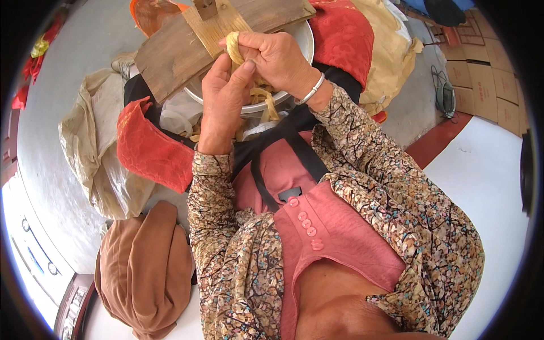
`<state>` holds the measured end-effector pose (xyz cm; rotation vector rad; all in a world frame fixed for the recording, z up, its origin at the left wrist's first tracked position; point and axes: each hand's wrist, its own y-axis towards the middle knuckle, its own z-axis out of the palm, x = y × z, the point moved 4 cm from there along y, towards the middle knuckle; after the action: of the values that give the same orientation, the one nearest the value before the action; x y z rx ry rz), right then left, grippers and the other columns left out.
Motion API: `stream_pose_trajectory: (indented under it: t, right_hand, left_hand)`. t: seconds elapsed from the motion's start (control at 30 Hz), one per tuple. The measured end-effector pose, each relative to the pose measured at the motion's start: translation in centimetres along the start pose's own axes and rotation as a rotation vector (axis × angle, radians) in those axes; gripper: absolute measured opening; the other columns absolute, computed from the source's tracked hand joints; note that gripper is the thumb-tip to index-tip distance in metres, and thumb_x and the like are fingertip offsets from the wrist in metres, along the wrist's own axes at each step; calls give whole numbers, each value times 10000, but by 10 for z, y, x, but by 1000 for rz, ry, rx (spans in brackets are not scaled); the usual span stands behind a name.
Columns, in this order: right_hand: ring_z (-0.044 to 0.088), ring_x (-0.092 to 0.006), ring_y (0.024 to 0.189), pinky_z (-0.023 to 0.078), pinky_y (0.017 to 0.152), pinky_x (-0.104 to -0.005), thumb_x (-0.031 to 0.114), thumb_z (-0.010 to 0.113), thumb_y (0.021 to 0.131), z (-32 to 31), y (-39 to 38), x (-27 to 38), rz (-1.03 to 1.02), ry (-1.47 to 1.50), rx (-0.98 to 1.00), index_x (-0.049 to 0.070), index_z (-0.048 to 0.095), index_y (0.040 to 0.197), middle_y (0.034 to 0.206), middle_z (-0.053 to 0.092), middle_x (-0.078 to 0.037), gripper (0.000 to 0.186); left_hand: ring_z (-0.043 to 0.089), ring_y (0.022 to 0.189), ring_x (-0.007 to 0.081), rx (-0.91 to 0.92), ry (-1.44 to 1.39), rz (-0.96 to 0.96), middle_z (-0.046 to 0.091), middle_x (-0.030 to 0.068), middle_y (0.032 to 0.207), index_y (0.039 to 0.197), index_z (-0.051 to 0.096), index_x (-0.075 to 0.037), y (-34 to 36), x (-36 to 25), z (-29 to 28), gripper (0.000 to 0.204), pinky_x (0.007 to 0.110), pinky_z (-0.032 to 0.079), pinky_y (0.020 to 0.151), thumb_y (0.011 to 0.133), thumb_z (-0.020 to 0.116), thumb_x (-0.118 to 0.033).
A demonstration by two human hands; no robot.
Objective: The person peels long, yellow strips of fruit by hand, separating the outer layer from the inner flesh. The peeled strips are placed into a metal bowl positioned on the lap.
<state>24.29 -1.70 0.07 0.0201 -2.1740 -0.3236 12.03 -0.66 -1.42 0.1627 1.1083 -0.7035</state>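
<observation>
in the upper middle of the frame both hands meet over a worn wooden board [187,54] that lies tilted across the rim of a pale metal basin [303,39]. the right hand [277,56] has a pale yellow fibre strip [232,46] looped round its forefinger and closed in by the thumb, pressed against the board near a lighter wooden slat [218,25]; the left hand [224,93] comes up from below with its thumb and fingers pinched together on the same strip just under the right. the step in hand looks like drawing or splitting the strip against the board, with both hands clamped on it. the next move, as i judge it, calls for steady tension between the two pinches and a clean pull along the strip's length, so it neither slips off the finger nor tears crosswise. the strip itself is flat, ribbon-like, straw-coloured and limp; more of it trails down in loose curls below the wrists toward the basin's lower edge. a silver bangle [311,89] sits on the right wrist. at left centre lies a red cloth [153,150], with a crumpled beige sheet [93,141] beyond it, and a brown bundle of fabric [144,266] in the lower left. flattened cardboard boxes [481,79] show in the upper right.
</observation>
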Motion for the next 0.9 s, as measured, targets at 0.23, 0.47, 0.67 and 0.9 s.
stream_pose_trajectory:
  t: [0.23,0.47,0.67,0.9]
  right_hand:
    - [604,-298,678,469,548,-348,245,583,883,-5,-11,6,-161,-236,-18,92,607,813,726,602,-95,170]
    - [575,-301,665,457,574,-358,234,574,883,1,-28,-14,-145,-230,78,67,600,820,723,594,-90,181]
    - [617,-214,722,487,653,-291,169,562,907,7,-28,-23,40,138,13,52,646,922,770,621,-70,144]
    - [580,-174,672,460,606,-273,146,581,895,13,-27,-22,-91,67,-15,55,664,891,752,608,-51,123]
  left_hand:
    - [529,534,198,-205,1195,528,533,46,645,924,571,-42,-15,-5,-16,90,314,399,492,861,597,-101]
    - [547,568,209,-253,1489,811,516,70,626,931,589,-53,-25,10,-5,136,354,429,529,797,610,-65]
    - [491,598,77,-77,-29,-88,508,-30,681,913,582,-2,-7,46,-7,139,266,398,504,927,567,-140]
    - [524,583,140,-165,874,240,572,19,688,955,589,-21,-21,24,-19,94,299,416,532,886,564,-79]
